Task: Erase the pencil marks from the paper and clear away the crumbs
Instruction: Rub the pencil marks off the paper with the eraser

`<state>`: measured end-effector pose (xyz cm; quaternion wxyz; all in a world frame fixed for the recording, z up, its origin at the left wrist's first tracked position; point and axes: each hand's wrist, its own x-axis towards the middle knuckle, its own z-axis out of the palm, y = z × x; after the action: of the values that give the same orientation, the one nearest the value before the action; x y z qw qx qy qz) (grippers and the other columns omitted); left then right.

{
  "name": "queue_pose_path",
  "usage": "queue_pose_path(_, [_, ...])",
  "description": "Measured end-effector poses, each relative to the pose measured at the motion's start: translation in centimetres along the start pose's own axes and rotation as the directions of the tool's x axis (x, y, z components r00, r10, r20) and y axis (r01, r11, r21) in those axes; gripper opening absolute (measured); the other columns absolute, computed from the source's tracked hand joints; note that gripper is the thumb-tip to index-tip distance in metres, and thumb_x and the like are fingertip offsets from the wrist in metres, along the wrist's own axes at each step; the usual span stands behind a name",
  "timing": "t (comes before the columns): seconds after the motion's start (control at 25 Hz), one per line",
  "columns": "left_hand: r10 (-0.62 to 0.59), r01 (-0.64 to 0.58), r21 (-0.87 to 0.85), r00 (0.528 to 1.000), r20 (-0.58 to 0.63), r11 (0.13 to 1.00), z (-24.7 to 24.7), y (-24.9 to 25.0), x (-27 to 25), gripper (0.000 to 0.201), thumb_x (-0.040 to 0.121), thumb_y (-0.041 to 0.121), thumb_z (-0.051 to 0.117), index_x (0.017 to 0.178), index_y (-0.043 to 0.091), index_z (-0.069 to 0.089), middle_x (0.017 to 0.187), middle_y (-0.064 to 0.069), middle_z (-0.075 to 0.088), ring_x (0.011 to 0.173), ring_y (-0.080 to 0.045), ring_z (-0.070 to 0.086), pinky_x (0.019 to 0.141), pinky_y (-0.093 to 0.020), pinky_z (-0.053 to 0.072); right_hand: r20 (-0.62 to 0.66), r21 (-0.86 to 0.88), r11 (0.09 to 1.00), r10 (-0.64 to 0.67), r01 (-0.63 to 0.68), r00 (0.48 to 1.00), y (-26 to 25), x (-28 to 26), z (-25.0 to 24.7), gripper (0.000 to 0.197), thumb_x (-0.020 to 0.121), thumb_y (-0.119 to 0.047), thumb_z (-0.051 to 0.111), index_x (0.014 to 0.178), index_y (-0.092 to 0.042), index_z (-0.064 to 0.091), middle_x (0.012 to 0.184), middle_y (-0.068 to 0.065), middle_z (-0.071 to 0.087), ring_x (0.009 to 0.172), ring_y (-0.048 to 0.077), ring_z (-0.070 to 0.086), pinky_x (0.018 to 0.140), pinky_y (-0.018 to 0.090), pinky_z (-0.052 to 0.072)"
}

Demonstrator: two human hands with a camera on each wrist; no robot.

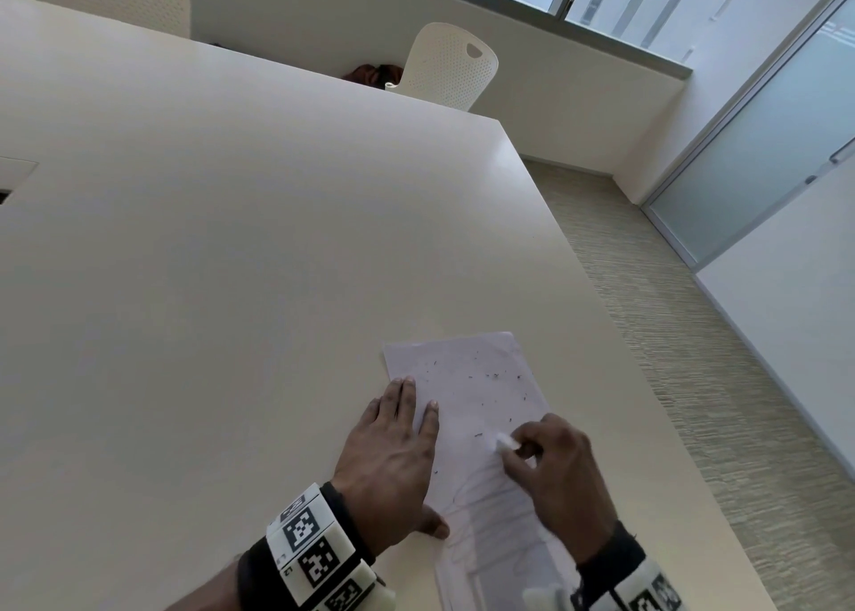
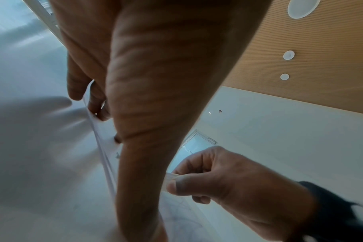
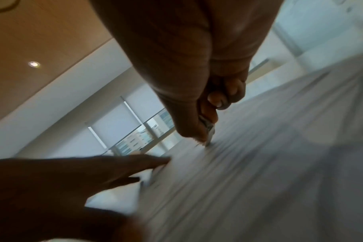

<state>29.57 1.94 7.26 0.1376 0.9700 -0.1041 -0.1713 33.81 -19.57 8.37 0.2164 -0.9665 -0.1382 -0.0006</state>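
A white sheet of paper (image 1: 467, 407) lies near the table's right edge, with faint pencil lines on its near half and dark eraser crumbs (image 1: 495, 375) scattered over its far half. My left hand (image 1: 393, 453) lies flat with straight fingers on the paper's left edge, pressing it down. My right hand (image 1: 550, 462) pinches a small white eraser (image 1: 505, 444) against the middle of the paper. In the left wrist view the eraser (image 2: 172, 178) shows between thumb and forefinger. The right wrist view is blurred; the eraser tip (image 3: 209, 132) touches the paper (image 3: 259, 163).
The cream table (image 1: 231, 263) stretches far to the left and back. Its right edge runs close beside the paper, with striped carpet (image 1: 694, 356) below. A white perforated chair (image 1: 449, 66) stands at the far side. A glass door (image 1: 763, 147) is at right.
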Motion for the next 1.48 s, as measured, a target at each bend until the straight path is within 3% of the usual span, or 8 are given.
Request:
queue_pose_path(0.16, [0.003, -0.003, 0.009, 1.0, -0.002, 1.0, 0.0, 0.0, -0.1, 0.131, 0.074, 0.077, 0.062, 0.155, 0.011, -0.016, 0.157, -0.023, -0.029, 0.147, -0.036, -0.025, 0.123, -0.047, -0.004, 0.22, 0.092, 0.989, -0.134, 0.116, 0.966, -2.8, -3.0, 1.7, 0.017, 0.08, -0.04, 0.075, 0.074, -0.025, 0.07, 0.071, -0.011, 0.054, 0.065, 0.002, 0.056, 0.06, 0.015, 0.041])
queue_pose_path(0.36, [0.003, -0.003, 0.007, 1.0, 0.009, 1.0, 0.0, 0.0, 0.0, 0.132, 0.073, 0.077, 0.063, 0.155, 0.013, -0.017, 0.157, -0.023, -0.03, 0.147, -0.035, -0.026, 0.123, -0.047, -0.003, -0.037, -0.012, 1.0, 0.009, -0.01, 0.999, 1.2, 0.2, -0.4, 0.022, 0.08, -0.034, 0.078, 0.064, -0.021, 0.069, 0.062, -0.009, 0.051, 0.056, 0.001, 0.052, 0.056, 0.024, 0.04])
queue_pose_path(0.56, [-0.001, 0.001, 0.013, 1.0, 0.01, 1.0, -0.1, 0.0, -0.1, 0.132, 0.073, 0.078, 0.062, 0.155, 0.012, -0.018, 0.156, -0.023, -0.031, 0.147, -0.035, -0.027, 0.123, -0.047, -0.004, 0.192, 0.084, 0.991, -0.122, 0.108, 0.974, -2.4, -2.9, 1.7, 0.019, 0.081, -0.041, 0.073, 0.072, -0.024, 0.07, 0.069, -0.011, 0.053, 0.063, 0.002, 0.053, 0.058, 0.014, 0.037])
queue_pose_path(0.76, [0.0, 0.0, 0.007, 1.0, 0.007, 1.0, -0.1, 0.1, 0.0, 0.131, 0.074, 0.076, 0.063, 0.155, 0.014, -0.019, 0.156, -0.021, -0.032, 0.147, -0.035, -0.027, 0.123, -0.046, -0.005, -0.073, -0.029, 0.998, 0.062, -0.064, 0.995, 2.5, 0.8, -1.0, 0.023, 0.079, -0.033, 0.08, 0.063, -0.021, 0.069, 0.06, -0.008, 0.051, 0.055, 0.002, 0.052, 0.055, 0.013, 0.037])
queue_pose_path(0.96, [0.001, -0.002, 0.015, 1.0, 0.008, 1.0, -0.1, 0.0, 0.0, 0.132, 0.073, 0.079, 0.061, 0.155, 0.012, -0.017, 0.156, -0.023, -0.031, 0.146, -0.035, -0.027, 0.123, -0.046, -0.003, 0.153, 0.053, 0.996, -0.075, 0.068, 0.985, -1.3, -2.1, 1.3, 0.018, 0.08, -0.038, 0.077, 0.07, -0.023, 0.071, 0.068, -0.01, 0.055, 0.062, 0.002, 0.055, 0.058, 0.013, 0.04])
queue_pose_path(1.16, [0.002, -0.002, 0.005, 1.0, 0.006, 1.0, -0.1, 0.0, 0.0, 0.132, 0.073, 0.077, 0.063, 0.155, 0.013, -0.018, 0.156, -0.022, -0.031, 0.147, -0.035, -0.027, 0.123, -0.046, -0.004, -0.102, -0.037, 0.994, 0.098, -0.102, 0.99, 3.0, 1.7, -1.0, 0.023, 0.079, -0.033, 0.081, 0.063, -0.02, 0.069, 0.059, -0.008, 0.054, 0.055, -0.001, 0.051, 0.054, 0.009, 0.032])
queue_pose_path(1.36, [-0.002, 0.002, 0.001, 1.0, 0.014, 1.0, -0.3, 0.1, -0.1, 0.132, 0.074, 0.077, 0.062, 0.155, 0.012, -0.019, 0.156, -0.022, -0.032, 0.146, -0.035, -0.028, 0.123, -0.046, -0.006, 0.127, 0.053, 0.995, -0.095, 0.089, 0.987, -1.3, -1.3, 1.6, 0.022, 0.082, -0.039, 0.074, 0.069, -0.021, 0.07, 0.067, -0.008, 0.055, 0.062, 0.004, 0.054, 0.056, 0.014, 0.039])
queue_pose_path(1.48, [-0.001, 0.001, 0.002, 1.0, 0.015, 1.0, -0.3, 0.0, -0.2, 0.131, 0.075, 0.076, 0.062, 0.154, 0.012, -0.019, 0.156, -0.022, -0.033, 0.146, -0.035, -0.028, 0.123, -0.046, -0.006, -0.011, 0.046, 0.999, 0.016, -0.016, 1.0, 1.1, 1.4, 0.3, 0.028, 0.082, -0.039, 0.075, 0.064, -0.019, 0.068, 0.06, -0.006, 0.056, 0.057, 0.006, 0.054, 0.055, 0.025, 0.043])
